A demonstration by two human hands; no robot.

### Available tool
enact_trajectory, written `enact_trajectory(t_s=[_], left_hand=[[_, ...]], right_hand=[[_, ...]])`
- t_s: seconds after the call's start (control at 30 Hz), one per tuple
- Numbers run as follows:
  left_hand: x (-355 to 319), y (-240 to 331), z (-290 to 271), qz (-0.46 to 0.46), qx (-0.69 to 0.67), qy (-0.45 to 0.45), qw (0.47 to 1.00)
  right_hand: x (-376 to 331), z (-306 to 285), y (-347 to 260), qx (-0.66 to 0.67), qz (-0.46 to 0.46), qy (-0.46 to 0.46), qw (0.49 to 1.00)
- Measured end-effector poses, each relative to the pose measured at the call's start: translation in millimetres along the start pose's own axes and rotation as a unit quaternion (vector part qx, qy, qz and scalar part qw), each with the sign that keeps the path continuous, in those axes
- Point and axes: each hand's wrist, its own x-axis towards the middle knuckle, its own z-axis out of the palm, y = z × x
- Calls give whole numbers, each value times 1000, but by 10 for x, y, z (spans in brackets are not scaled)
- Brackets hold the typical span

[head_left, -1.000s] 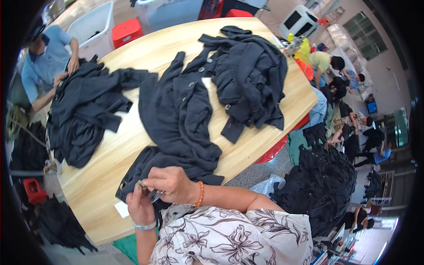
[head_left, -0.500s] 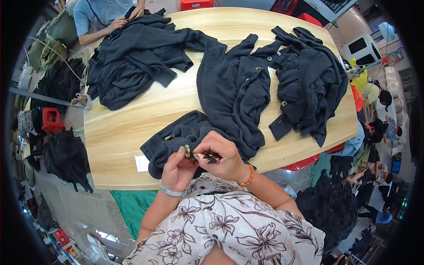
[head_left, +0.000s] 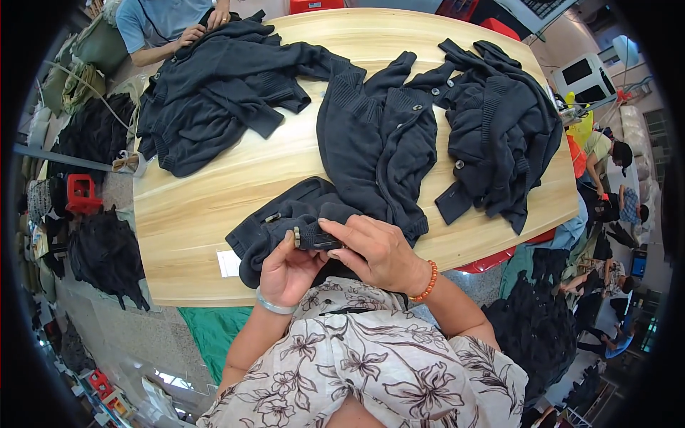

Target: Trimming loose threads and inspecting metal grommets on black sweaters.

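Observation:
At the table's near edge I hold a dark knit cardigan (head_left: 270,246) between both hands. My left hand (head_left: 289,278) is closed in a pinch on its edge, thumb beside a pale brownish button (head_left: 297,235). My right hand (head_left: 382,250) is closed too, fingers on top and thumb below, on the dark knit just right of that button. A small dark, partly shiny thing shows under the right fingers; its kind I cannot make out. Another button (head_left: 272,217) sits on a fold of the cardigan farther left. The rest of this garment bunches under my hands.
More dark cardigans lie on the wooden table (head_left: 193,235): one in the middle (head_left: 357,143), one at right (head_left: 499,135), one at left (head_left: 214,100). A co-worker's hands (head_left: 193,34) work on the left one. A white tag (head_left: 229,263) lies near the front edge.
My right hand has shifted slightly right and opened out from a tight pinch, now laid over the knit edge. The left hand still pinches beside the button, which has turned more edge-on.

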Motion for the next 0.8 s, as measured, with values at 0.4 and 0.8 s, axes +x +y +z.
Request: enact_trajectory(t_s=[0.4, 0.8], left_hand=[[13, -3, 12, 5, 8, 11, 1000], [69, -12, 54, 8, 10, 10, 1000]], right_hand=[[108, 29, -71, -45, -11, 1, 999], [92, 93, -61, -89, -16, 20, 996]])
